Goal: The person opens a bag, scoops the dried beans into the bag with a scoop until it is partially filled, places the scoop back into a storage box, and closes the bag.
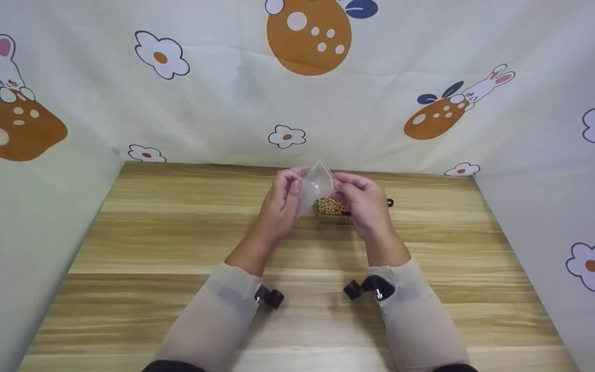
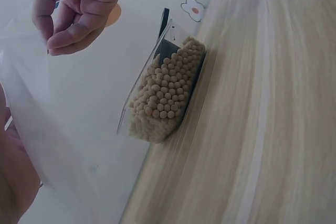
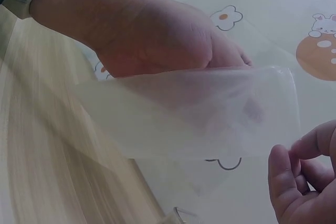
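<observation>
A clear plastic bag (image 1: 314,192) (image 3: 194,114) hangs between both hands above the table. My left hand (image 1: 281,201) (image 3: 157,35) holds it along one side, with the thumb toward the bag. On the other side, my right hand (image 1: 367,201) (image 3: 302,182) pinches the rim between thumb and fingers, and the mouth is spread into a pointed gap. Below and behind the hands stands a clear rectangular container full of round beige beans (image 2: 163,90), partly hidden by the right hand in the head view. A black scoop (image 2: 168,50) is stuck in the beans, its handle rising over the rim.
A wood-grain table (image 1: 163,232) lies under everything. Pale cloth walls (image 1: 215,103) printed with rabbits, oranges and flowers enclose it at the back and both sides. The container stands near the table's back edge. Small black camera mounts (image 1: 271,298) stick out from both sleeves.
</observation>
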{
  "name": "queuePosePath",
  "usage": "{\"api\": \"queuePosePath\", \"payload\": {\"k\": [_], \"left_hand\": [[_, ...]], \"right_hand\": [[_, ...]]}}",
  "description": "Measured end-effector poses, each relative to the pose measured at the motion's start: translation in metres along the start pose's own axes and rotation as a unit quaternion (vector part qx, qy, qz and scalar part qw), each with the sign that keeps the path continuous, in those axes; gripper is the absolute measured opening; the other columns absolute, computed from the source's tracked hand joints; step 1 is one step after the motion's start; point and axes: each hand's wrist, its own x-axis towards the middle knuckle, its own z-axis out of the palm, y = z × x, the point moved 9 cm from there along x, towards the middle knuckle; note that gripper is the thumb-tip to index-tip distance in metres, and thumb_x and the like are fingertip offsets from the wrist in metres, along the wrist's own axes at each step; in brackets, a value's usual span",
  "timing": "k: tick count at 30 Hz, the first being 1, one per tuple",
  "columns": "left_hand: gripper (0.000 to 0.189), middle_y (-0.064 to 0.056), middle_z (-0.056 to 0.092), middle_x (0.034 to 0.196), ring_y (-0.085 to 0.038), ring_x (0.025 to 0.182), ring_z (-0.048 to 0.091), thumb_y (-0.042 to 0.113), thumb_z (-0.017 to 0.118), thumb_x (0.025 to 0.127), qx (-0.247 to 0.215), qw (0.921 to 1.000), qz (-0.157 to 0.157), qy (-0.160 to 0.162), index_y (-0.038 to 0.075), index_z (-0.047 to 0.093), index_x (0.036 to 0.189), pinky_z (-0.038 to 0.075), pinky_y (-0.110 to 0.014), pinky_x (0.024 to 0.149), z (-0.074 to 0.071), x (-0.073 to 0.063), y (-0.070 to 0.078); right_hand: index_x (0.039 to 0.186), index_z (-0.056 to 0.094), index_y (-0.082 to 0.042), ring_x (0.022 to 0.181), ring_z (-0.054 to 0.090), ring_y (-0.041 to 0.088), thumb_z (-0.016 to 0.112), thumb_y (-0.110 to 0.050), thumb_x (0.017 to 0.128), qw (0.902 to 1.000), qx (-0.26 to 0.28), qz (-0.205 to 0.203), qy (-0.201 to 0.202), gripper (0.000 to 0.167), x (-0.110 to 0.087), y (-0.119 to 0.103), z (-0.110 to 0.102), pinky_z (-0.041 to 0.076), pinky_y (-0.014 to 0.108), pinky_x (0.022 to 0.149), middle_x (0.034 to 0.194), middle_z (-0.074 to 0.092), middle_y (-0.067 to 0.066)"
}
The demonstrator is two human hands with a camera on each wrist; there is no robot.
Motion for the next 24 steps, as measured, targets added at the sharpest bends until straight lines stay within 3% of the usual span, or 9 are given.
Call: {"api": "queuePosePath", "payload": {"k": [8, 14, 19, 24], "left_hand": [[0.015, -0.003, 0.065, 0.152, -0.019, 0.146, 0.058, 0.019, 0.044, 0.115, -0.016, 0.9998, 0.008, -0.003, 0.009, 0.054, 0.119, 0.046, -0.042, 0.124, 0.0, 0.001, 0.001], [0.015, -0.007, 0.064, 0.153, -0.023, 0.146, 0.057, 0.015, 0.046, 0.114, -0.028, 0.9995, 0.008, -0.007, 0.005, 0.056, 0.119, 0.045, -0.044, 0.125, 0.001, 0.001, 0.002], [0.014, -0.004, 0.062, 0.155, -0.024, 0.149, 0.055, 0.014, 0.047, 0.113, -0.023, 0.9997, -0.005, -0.011, 0.007, 0.057, 0.118, 0.044, -0.045, 0.126, 0.001, 0.001, 0.0], [0.015, -0.003, 0.061, 0.156, -0.023, 0.15, 0.053, 0.014, 0.047, 0.113, -0.013, 0.9997, -0.014, -0.013, 0.005, 0.058, 0.116, 0.041, -0.04, 0.129, 0.0, 0.001, -0.001]], "right_hand": [[0.117, 0.072, 0.013, 0.081, 0.077, 0.012, 0.066, 0.007, 0.098, 0.9999, 0.005, -0.004, -0.009, 0.021, -0.001, -0.001, 0.003, 0.066, 0.024, 0.078, 0.096, 0.079, 0.006], [0.118, 0.071, 0.013, 0.083, 0.077, 0.013, 0.067, 0.005, 0.098, 0.9999, -0.001, -0.005, -0.015, 0.023, -0.002, -0.002, 0.006, 0.066, 0.025, 0.08, 0.099, 0.08, 0.006], [0.121, 0.072, 0.011, 0.083, 0.076, 0.013, 0.066, 0.003, 0.099, 0.9996, -0.001, -0.013, -0.025, 0.024, -0.004, -0.006, 0.008, 0.066, 0.026, 0.081, 0.101, 0.08, 0.004], [0.119, 0.073, 0.008, 0.083, 0.077, 0.013, 0.066, 0.002, 0.101, 0.9996, -0.001, -0.021, -0.016, 0.021, -0.001, -0.011, 0.0, 0.066, 0.027, 0.081, 0.092, 0.078, 0.002]]}}
